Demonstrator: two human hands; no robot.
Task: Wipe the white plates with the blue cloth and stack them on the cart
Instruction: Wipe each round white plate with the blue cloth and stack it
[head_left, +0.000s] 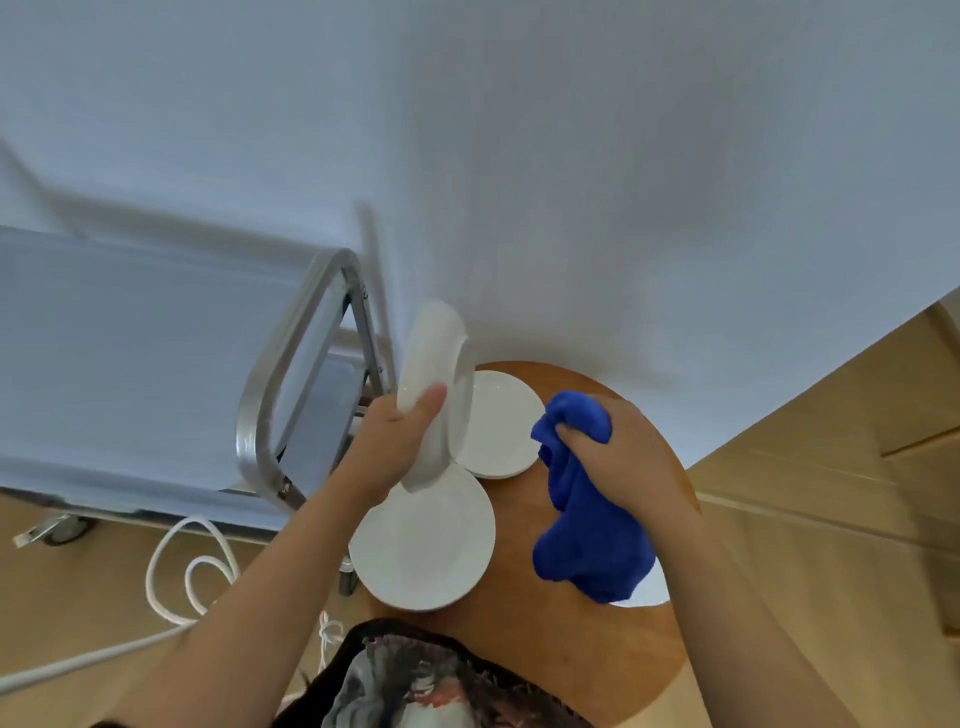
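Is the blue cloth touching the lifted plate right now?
No, the blue cloth hangs bunched in the right hand, apart from the plate the left hand holds.

both forearms bare to edge of view, no sleeves visible. left hand (387, 441) and right hand (618, 452) without gloves, rings or watch. torso at bottom centre in dark top (415, 680), black neckline, printed graphic in grey, white, reddish patches; print detail blurred.
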